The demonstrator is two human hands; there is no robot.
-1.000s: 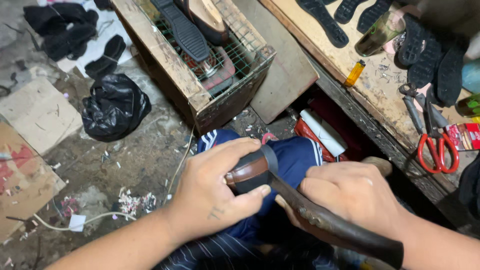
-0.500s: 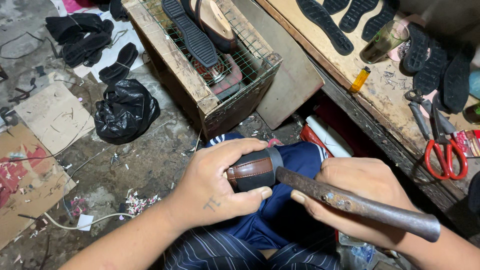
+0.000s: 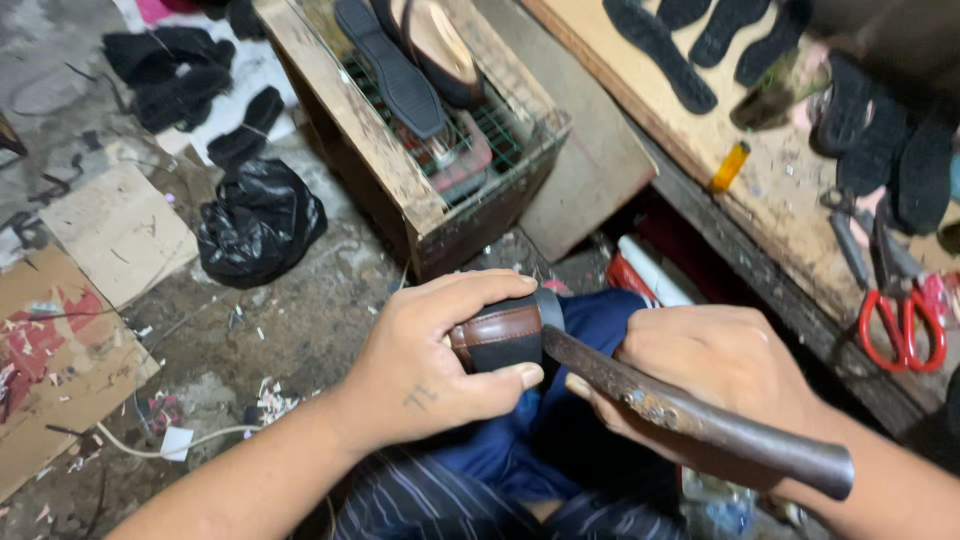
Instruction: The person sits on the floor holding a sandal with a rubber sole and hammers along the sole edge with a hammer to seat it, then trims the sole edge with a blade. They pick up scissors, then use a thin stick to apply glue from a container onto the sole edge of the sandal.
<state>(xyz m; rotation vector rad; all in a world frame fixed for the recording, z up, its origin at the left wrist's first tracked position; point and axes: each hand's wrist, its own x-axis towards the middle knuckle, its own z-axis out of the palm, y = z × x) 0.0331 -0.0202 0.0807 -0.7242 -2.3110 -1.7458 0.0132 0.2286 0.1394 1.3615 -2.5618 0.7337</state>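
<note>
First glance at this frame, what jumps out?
Dead centre, the left hand clamps a brown shoe heel over the lap, while the right hand presses a rusty tool against it. Red scissors lie on the bench at right, and a black bag on the floor at left.

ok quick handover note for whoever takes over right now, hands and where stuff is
Left hand: gripping the brown shoe heel over the lap.
Right hand: holding the rusty hammer by its handle, head end against the heel.
Nearby: wooden crate with shoes ahead, red scissors and black soles on the bench at right.
Done and left: cannot tell from the picture; the heel is in hand under the hammer.
</note>
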